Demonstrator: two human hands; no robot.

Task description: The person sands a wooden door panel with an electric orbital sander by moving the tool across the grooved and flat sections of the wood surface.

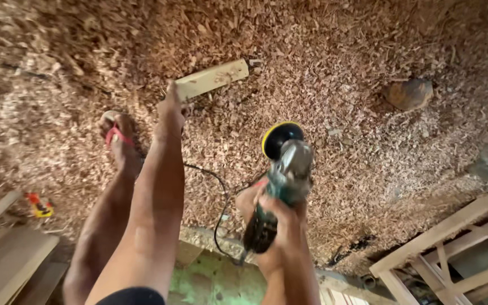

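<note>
Head view: right hand (280, 217) has its grip closed around a green-bodied electric sander with a yellow-rimmed black disc (280, 169). Left of the sander, left hand (170, 110) grips one end of a pale rectangular wooden block (213, 79) above the wood-shaving-covered floor (368, 101).

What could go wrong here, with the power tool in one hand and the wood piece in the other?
1. The right hand alone holds the sander; it may twist or slip.
2. Its black cable loops near the legs and foot in an open sandal; tripping seems possible.
3. The left hand reaches down for the wood piece, so the disc could swing close to bare skin.
</note>
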